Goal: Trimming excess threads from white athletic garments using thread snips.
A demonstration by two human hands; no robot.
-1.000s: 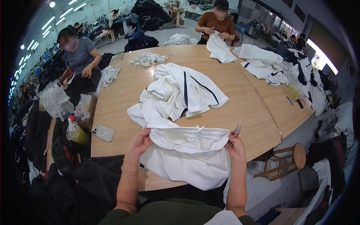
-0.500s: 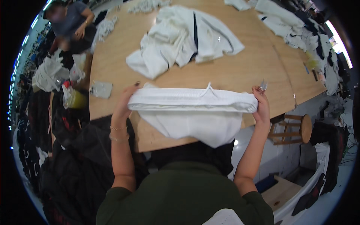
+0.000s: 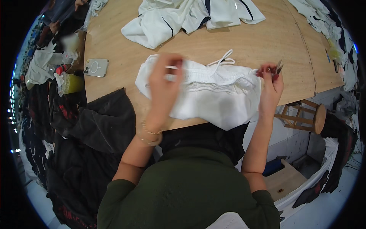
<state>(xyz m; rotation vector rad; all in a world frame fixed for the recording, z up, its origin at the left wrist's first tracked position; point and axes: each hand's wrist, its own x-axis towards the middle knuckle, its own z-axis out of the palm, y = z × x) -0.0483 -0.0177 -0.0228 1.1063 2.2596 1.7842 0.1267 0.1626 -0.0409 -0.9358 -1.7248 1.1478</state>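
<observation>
A white garment with a gathered elastic waistband [image 3: 206, 78] lies near the table's front edge, and part of it hangs over that edge. From the waistband's far side a white drawstring [image 3: 223, 61] loops up. My left hand [image 3: 164, 82] is over the garment's left part, its fingers smeared by motion, so its grip is unclear. At the garment's right end, my right hand [image 3: 271, 80] is closed around small thread snips [image 3: 280, 67], with the metal blades pointing up and away. Whether these fingers also pinch the cloth is hard to make out.
White garments with dark stripes [image 3: 187, 19] are heaped farther back on the wooden table [image 3: 114, 49]. A phone [image 3: 96, 67] rests at the left edge. Dark cloth [image 3: 106, 118] is piled at my left; a wooden stool [image 3: 314, 118] stands right. Another person [image 3: 63, 11] sits far left.
The waistband was stretched taut between both hands and is now slack on the table. My left hand has moved inward to the right. The view has tipped downward.
</observation>
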